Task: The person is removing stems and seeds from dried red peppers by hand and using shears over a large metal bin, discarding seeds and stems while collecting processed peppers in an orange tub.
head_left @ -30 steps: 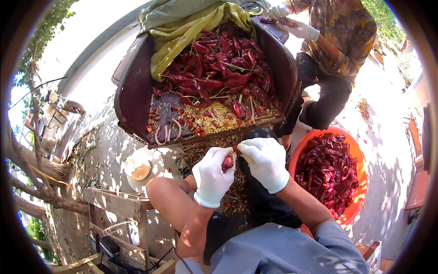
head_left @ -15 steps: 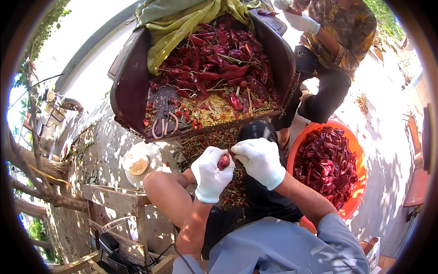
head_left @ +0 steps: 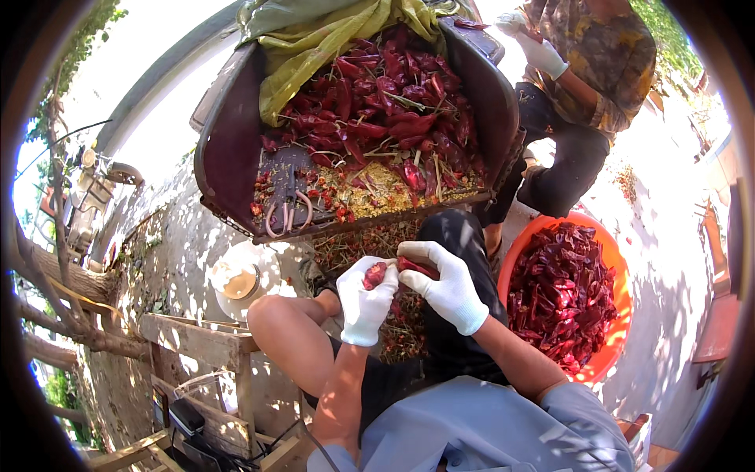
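Both my hands wear white gloves and meet above my lap. My left hand (head_left: 365,308) is closed around a dried red chili pepper (head_left: 375,275), whose wrinkled end shows between the fingers. Close beside it, my right hand (head_left: 450,291) pinches another red pepper piece (head_left: 415,268) between thumb and fingers. Whether the two pieces are joined is hidden by the gloves. Beyond my hands, a dark red cart bed (head_left: 228,149) carries a heap of dried red peppers (head_left: 377,102). Pink-handled scissors (head_left: 289,216) lie at its near left, by scattered yellow seeds (head_left: 377,191).
An orange tub (head_left: 624,303) full of dark red peppers stands at my right. A co-worker (head_left: 586,67) with white gloves sits at the far right. A yellow-green cloth (head_left: 303,67) drapes the cart. Left are a white bucket (head_left: 233,277), wooden frame (head_left: 193,342) and tree trunk (head_left: 75,275).
My hands have drawn slightly apart, the right one turning so that a red pepper piece now shows in its fingers. The co-worker's gloved hands have come lower.
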The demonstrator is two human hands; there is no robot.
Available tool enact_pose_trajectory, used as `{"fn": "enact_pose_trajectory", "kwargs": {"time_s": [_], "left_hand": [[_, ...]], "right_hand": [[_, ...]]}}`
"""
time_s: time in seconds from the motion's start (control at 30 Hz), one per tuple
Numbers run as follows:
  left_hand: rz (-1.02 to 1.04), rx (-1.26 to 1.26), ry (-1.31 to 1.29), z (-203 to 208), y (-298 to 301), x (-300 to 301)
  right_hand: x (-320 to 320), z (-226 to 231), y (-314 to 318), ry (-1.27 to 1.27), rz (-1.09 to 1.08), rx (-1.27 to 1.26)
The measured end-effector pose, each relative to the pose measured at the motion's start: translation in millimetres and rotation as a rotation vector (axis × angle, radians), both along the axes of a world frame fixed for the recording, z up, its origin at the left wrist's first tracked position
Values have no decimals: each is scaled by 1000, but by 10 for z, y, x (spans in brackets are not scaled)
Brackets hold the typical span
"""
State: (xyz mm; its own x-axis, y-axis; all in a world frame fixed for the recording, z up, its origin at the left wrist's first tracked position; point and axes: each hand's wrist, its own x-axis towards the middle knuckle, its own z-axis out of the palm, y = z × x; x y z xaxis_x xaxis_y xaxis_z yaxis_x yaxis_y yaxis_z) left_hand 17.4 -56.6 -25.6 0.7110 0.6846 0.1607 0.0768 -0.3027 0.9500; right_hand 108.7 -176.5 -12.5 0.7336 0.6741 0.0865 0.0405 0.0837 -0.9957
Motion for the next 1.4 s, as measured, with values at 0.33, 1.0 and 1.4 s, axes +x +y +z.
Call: {"fn": "enact_pose_trajectory", "kwargs": {"time_s": [0.33,1.0,1.4], "left_hand": [[-20,-337,-126,38,-158,-83],[6,-140,-10,-55,-105,-124],[-19,-291,0,51,-168,-192]], "right_hand": [[123,90,-69,434,142,-32],[8,-44,-94,-757,-92,-144],[90,-34,-145,-306,124,-180]]}}
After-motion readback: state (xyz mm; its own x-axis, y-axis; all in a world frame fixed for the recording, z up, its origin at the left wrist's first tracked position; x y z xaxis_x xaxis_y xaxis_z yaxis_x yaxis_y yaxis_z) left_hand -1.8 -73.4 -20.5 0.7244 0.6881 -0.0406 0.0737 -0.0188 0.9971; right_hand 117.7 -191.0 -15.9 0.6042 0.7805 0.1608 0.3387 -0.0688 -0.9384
